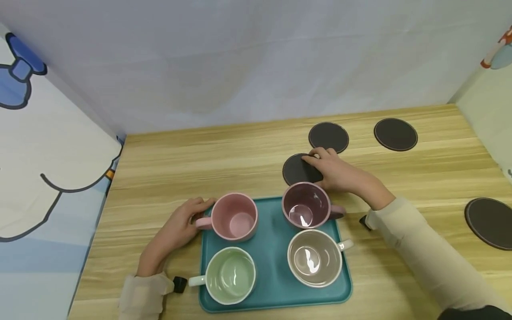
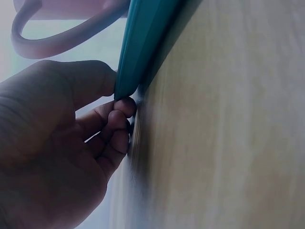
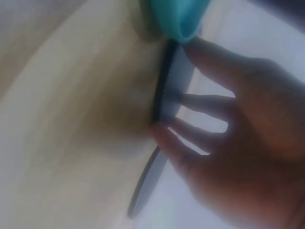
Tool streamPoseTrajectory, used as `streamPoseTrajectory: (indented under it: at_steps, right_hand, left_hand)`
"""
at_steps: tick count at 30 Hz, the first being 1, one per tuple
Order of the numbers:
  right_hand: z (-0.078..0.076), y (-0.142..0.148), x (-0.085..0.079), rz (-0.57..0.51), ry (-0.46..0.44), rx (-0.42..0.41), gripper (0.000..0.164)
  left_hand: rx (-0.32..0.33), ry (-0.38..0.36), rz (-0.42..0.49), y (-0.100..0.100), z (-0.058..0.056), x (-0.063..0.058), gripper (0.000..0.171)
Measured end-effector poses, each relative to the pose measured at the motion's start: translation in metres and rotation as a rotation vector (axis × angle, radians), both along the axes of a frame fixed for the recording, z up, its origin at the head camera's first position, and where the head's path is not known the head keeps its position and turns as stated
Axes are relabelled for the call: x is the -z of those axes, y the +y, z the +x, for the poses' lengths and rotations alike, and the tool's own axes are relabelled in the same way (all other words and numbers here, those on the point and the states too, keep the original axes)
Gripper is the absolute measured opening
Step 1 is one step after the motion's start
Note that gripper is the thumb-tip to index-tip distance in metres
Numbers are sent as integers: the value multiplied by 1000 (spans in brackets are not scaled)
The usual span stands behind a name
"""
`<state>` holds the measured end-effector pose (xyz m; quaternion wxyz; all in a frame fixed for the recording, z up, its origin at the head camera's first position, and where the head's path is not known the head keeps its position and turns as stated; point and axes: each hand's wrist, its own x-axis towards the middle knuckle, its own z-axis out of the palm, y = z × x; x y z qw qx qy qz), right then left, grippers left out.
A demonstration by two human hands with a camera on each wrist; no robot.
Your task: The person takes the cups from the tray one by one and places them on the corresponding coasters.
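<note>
Under tray point(image 2: 139, 45), left-wrist only: fingertips point(image 2: 126, 106)

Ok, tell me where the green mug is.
In the head view, the green mug sits on the teal tray at its near left corner, just below the pink mug in frame, with the beige mug to the right.

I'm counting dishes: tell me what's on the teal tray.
Pink mug, purple mug, green mug and beige mug stand on the teal tray; its surface beneath them is hidden.

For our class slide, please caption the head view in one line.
Four mugs sit on a teal tray; the left hand grips its left edge, the right hand partly covers a black disc.
</note>
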<state>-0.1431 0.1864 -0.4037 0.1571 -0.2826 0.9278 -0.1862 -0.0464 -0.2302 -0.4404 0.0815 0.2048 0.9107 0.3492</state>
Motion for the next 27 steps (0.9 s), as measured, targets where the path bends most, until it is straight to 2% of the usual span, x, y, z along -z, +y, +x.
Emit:
streamPoseTrajectory:
  at_steps: [8,12,27]
  right_hand:
    - [-13,-8,9,-29,-30,-1,80]
    - [-19,-14,13,-30,-42,1,81]
    - [-46,-39,14,5,-92,14,85]
  left_hand:
    - [-15,-38,-14,1,-2,3,54]
    - [-19,-31,-7,1,-1,3,54]
    - [-24,-73,-8,3,0,5,56]
